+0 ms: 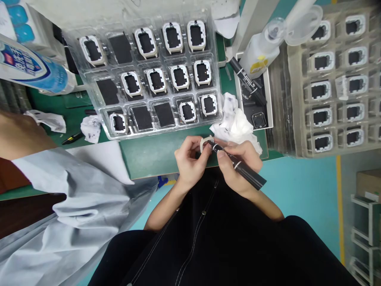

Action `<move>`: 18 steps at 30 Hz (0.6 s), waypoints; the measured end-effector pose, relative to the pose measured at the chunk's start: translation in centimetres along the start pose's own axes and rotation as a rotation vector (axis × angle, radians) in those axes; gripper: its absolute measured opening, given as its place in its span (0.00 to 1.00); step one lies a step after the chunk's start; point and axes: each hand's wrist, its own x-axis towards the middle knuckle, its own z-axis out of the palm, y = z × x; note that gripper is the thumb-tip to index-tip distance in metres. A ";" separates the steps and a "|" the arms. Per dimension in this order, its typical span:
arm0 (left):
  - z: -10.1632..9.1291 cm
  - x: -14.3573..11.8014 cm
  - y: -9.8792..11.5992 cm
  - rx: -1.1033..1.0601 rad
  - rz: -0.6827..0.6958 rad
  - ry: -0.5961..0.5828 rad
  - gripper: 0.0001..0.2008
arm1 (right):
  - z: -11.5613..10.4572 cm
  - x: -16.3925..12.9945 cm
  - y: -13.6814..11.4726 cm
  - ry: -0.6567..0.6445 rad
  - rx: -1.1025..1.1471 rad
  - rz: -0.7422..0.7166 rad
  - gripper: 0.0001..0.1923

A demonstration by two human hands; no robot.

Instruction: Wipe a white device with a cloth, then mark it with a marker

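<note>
My left hand [190, 161] pinches a small white plastic frame [204, 142] near the front edge of the green table. In my right hand [242, 165] is a black marker pen [248, 174], its tip end at the frame and its thick black end pointing down to the right. Fingers cover much of the frame. Beyond my hands lies a clear plastic tray [166, 130] with rows of similar white frames, such as one at its near right corner [208, 105]. Some pockets show only a dark lining. Crumpled white tissues [238, 126] lie just behind my right hand.
A white box [269, 107] holds another marker [247, 79]. Stacked trays of frames [303, 135] stand at right, near a white pump bottle [257, 53]. A blue-and-white bottle [35, 67] is at left. A co-worker's arm [24, 135] and grey sleeve reach in from the left.
</note>
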 end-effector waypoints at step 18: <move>-0.3 -0.3 0.0 0.174 0.092 -0.032 0.06 | -0.3 0.4 0.4 -0.015 -0.114 -0.179 0.09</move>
